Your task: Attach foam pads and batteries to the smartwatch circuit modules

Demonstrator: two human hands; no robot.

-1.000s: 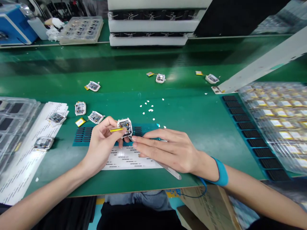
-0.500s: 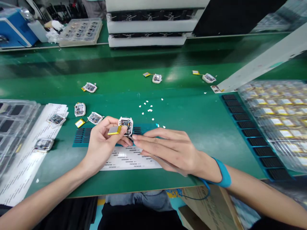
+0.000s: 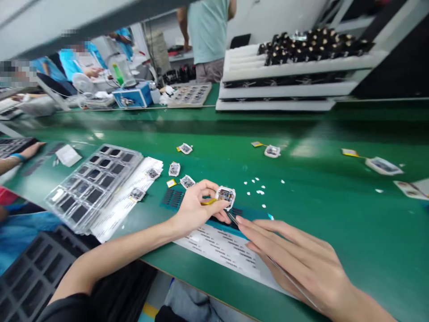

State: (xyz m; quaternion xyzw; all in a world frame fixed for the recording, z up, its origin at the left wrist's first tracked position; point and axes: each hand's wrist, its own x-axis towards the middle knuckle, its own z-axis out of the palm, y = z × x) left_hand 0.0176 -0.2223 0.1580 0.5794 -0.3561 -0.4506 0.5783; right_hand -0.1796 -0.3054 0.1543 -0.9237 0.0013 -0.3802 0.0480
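Observation:
Between the thumb and fingers of my left hand (image 3: 201,203) is a small white watch case (image 3: 226,197) with its circuit board facing up. A yellow battery (image 3: 209,202) sticks out beside my left thumb. My right hand (image 3: 298,255) is closed on metal tweezers (image 3: 291,279), whose tips are at the lower edge of the case. Beneath my hands lie a teal strip with black pieces (image 3: 172,198) and a white printed sheet (image 3: 217,246).
Several opened watch cases (image 3: 174,168) lie around on the green bench (image 3: 311,174), with white scraps (image 3: 260,192). A clear tray of dark screens (image 3: 97,179) is at left. White foam racks (image 3: 278,91) stand behind. A person's hand (image 3: 31,150) is at far left; other people are beyond the bench.
The view has swung left and up, showing more of the left tray and the people behind. My hands still hold the case and tweezers; the battery is now seen more edge-on.

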